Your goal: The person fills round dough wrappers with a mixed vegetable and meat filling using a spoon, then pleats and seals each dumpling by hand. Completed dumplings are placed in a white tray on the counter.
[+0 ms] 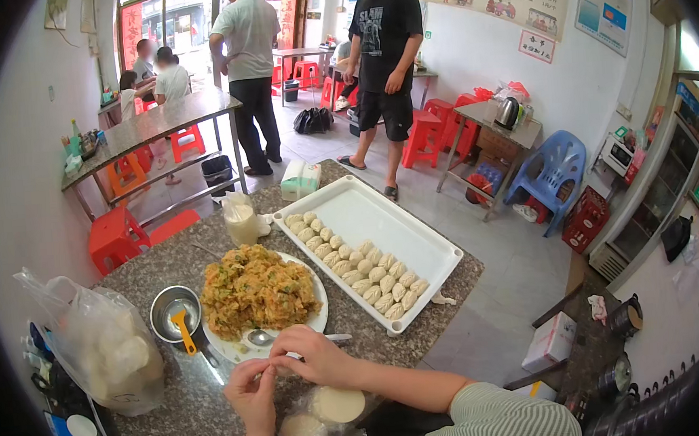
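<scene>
My left hand [251,395], with a bangle at the wrist, meets my right hand [313,357] at the fingertips, just over the plate's near rim. Both hands pinch inward; whatever lies between the fingers is hidden by them. Behind them, a white plate [320,293] bears a large heap of orange-brown filling [257,288] with green bits. A metal spoon [260,338] rests on the plate, its handle passing behind my right hand. Below my hands, round dough wrappers [338,404] lie on clear plastic. Pleated dumplings [378,275] stand in rows in a white tray [380,216].
A metal bowl [175,300] with a yellow-handled tool [184,333] sits left of the plate. Further left stands a plastic bag [113,356] of pale pieces. A bagged jar [241,222] and tissue pack [301,180] are at the speckled table's [174,406] far side. People stand beyond.
</scene>
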A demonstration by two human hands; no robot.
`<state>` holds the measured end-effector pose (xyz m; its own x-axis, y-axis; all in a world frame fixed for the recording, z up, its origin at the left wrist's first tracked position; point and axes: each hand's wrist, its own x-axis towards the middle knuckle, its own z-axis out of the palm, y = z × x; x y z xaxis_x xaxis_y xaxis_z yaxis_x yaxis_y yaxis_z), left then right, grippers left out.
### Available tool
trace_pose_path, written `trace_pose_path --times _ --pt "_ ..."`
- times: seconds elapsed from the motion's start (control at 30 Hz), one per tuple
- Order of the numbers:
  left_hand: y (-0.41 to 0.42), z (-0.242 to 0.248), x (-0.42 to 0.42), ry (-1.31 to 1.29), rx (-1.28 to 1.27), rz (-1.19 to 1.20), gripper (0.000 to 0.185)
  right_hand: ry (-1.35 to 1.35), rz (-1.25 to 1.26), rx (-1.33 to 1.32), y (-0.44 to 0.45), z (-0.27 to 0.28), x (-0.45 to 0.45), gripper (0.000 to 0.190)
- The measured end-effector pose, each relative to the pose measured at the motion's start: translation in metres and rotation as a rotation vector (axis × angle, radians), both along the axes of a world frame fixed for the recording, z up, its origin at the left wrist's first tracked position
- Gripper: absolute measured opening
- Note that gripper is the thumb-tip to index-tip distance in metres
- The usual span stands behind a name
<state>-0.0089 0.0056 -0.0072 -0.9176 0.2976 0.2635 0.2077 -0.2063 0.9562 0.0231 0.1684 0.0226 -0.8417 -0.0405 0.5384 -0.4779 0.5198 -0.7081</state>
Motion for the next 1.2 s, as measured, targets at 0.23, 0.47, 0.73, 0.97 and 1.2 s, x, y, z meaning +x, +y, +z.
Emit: trace_pose_path --times 0.23,0.47,0.73,0.97,1.2 --pt "0.006 0.003 -0.001 -0.567 0.391 -0.206 0.011 0.055 -0.024 -0.067 -0.007 -0.001 -0.002 0.013" --pt "0.003 -0.002 -0.002 -0.567 0.346 -0.216 0.011 -0.154 0.022 -0.181 -0.007 0.005 -0.002 0.015" --pt "0.004 0.001 0.001 -0.498 0.368 -0.164 0.012 -0.045 -0.005 -0.049 -0.009 -0.006 -0.004 0.015" --pt "0.005 0.002 0.005 -0.358 0.296 -0.213 0.020 -0.111 -0.083 -0.067 -0.006 -0.004 0.001 0.014" --pt "0.003 0.010 0.000 -0.556 0.401 -0.327 0.029 -0.128 -0.081 -0.356 0.005 0.002 0.001 0.010"
